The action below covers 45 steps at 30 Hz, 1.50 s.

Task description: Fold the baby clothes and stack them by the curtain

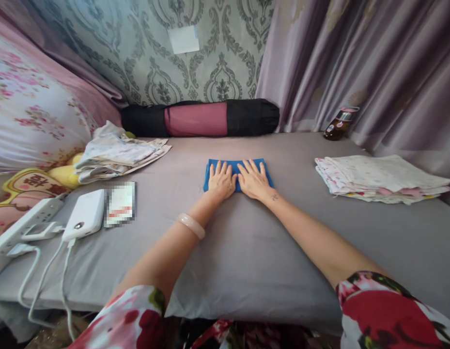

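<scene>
A folded blue cloth (236, 167) lies flat on the grey sheet (239, 252) in the middle of the head view. My left hand (221, 181) rests palm down on its left half, fingers stretched out and pointing away from me. On the right half lies my right hand (253, 179), also flat with its fingers spread. The two thumbs nearly meet over the middle of the cloth. Much of the cloth is hidden under both hands. A pale bangle (191, 226) circles my left forearm.
Folded cloths (119, 150) lie at left, and another folded stack (377, 177) at right. A long black and pink bag (199, 118) lines the wall. A bottle (339, 123) stands back right. A white power bank (85, 214) and power strip (24, 228) with cables sit front left.
</scene>
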### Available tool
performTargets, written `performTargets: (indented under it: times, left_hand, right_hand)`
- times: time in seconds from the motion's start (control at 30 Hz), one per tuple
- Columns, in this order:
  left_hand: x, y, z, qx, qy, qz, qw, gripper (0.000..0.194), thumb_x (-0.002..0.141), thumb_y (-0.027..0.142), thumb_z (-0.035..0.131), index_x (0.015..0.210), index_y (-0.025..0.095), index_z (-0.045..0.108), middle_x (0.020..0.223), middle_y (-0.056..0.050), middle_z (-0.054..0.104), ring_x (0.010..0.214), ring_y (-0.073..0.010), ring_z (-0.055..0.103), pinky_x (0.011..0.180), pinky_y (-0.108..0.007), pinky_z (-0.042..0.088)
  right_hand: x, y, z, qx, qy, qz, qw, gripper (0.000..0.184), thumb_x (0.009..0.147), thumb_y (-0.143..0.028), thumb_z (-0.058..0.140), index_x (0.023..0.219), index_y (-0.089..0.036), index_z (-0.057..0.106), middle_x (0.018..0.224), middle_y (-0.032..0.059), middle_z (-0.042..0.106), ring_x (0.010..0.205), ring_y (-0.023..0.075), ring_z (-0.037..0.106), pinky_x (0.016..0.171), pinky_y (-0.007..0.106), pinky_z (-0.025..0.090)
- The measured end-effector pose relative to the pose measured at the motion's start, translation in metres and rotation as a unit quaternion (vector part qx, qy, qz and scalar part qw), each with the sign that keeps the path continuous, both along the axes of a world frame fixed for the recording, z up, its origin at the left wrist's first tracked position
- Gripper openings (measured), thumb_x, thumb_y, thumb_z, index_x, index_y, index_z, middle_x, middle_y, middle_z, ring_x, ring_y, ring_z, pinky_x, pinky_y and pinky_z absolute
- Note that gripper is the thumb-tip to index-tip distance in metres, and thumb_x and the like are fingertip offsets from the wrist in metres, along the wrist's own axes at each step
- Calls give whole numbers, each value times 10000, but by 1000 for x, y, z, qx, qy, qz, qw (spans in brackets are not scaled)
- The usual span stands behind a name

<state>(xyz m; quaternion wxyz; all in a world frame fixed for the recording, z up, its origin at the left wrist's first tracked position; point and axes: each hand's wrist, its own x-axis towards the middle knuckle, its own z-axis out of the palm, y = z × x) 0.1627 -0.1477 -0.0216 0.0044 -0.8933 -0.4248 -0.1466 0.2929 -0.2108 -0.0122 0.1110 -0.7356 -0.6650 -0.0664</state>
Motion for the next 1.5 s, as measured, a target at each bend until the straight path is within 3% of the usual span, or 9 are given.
performTargets:
  times: [0.17,0.47,0.57,0.7,0.77,0.87,1.03,1.33,1.5]
  left_hand:
    - [2,1,-13,-47,47,8,998,591,971,439,213,1460,143,363,1537,-118,331,1433,-296,232,1157,-529,150]
    - [3,1,-4,-69,103,8,992,598,977,437,160,1483,153,303,1564,-125,266,1444,-307,195,1136,-560,186]
    - [6,3,5,-64,112,-4,992,546,969,429,234,1407,159,416,1501,-146,380,1390,-323,304,1092,-551,270]
    - [12,15,12,-18,85,3,996,430,960,358,286,1145,146,611,1258,-148,596,1204,-287,508,1046,-476,341]
    - [15,22,9,17,57,8,998,437,963,329,268,1188,138,591,1346,-145,541,1276,-281,447,1091,-468,290]
    - [17,32,-2,9,47,0,999,497,973,354,231,1364,156,465,1502,-108,389,1404,-286,278,1145,-516,189]
    - [18,41,-16,-59,60,-4,996,547,967,388,202,1454,187,352,1530,-82,351,1429,-313,226,1125,-618,176]
    - [17,39,-13,-53,43,17,998,595,958,437,195,1457,158,361,1539,-103,330,1437,-315,209,1144,-582,167]
    - [16,34,-10,-36,31,79,996,727,928,576,188,1498,134,277,1576,-136,223,1456,-361,103,1142,-604,116]
  right_hand:
    - [0,3,-15,-50,22,-3,999,529,978,-335,283,1487,-200,326,1574,103,240,1441,287,174,1133,555,155]
    - [1,9,-7,-128,34,-20,991,561,971,-363,237,1504,-198,294,1580,137,204,1444,303,168,1125,585,133]
    - [2,15,4,-143,24,-8,989,540,951,-342,276,1451,-175,395,1520,172,334,1389,332,294,1092,591,199]
    - [3,27,9,-60,-17,6,998,459,939,-274,291,1282,-135,562,1378,177,513,1283,304,434,1095,521,224]
    - [4,33,4,-29,-24,20,999,483,944,-270,286,1353,-129,501,1465,159,426,1359,291,341,1125,508,173]
    - [8,39,-8,-58,-2,38,998,541,954,-288,257,1468,-154,360,1558,111,280,1435,276,199,1145,531,128]
    - [14,44,-19,-102,29,38,994,573,951,-312,232,1500,-163,305,1566,91,262,1438,279,199,1150,561,107]
    - [13,42,-17,-81,37,30,996,566,950,-308,238,1493,-168,317,1557,87,286,1434,254,214,1153,542,120]
    - [9,39,-18,-18,33,-43,998,573,959,-320,243,1498,-131,288,1576,121,222,1453,263,137,1148,557,73]
